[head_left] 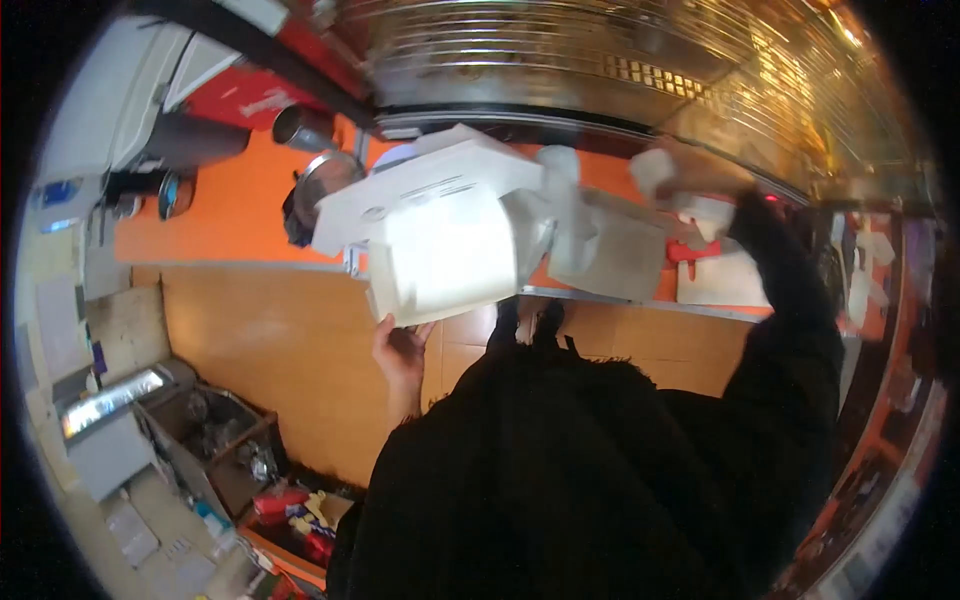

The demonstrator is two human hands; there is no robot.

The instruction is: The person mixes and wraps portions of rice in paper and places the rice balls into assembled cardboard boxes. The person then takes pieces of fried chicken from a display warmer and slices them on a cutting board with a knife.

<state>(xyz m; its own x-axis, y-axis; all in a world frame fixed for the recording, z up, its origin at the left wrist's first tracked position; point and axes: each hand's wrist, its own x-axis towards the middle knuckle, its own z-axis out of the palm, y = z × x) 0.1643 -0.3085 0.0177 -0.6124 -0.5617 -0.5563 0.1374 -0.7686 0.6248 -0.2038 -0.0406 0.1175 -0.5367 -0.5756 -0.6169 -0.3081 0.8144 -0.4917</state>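
Above the orange counter [230,215], I hold a white cardboard box [440,235] up in the air, tilted, with its flaps partly open. My left hand [400,350] grips it from below at the lower corner, the fingers closed around the edge. My right hand [690,185] is raised further to the right, and it seems to be closed on something white and crumpled, maybe a piece of wrapping or paper [665,175]; the picture is blurred there, so I cannot tell exactly what it is or how firmly I hold it.

As I judge it, the work with the box is in the middle: the box is already lifted and opened, and some white material is out of it, but the box is not yet put down anywhere. Another flat grey-white piece [615,255] hangs just beside the box, on its right.

On the counter behind the box stand a metal pot [325,180] and a dark cylinder container [195,140], well apart from my hands. A metal shutter [560,50] is behind the counter.
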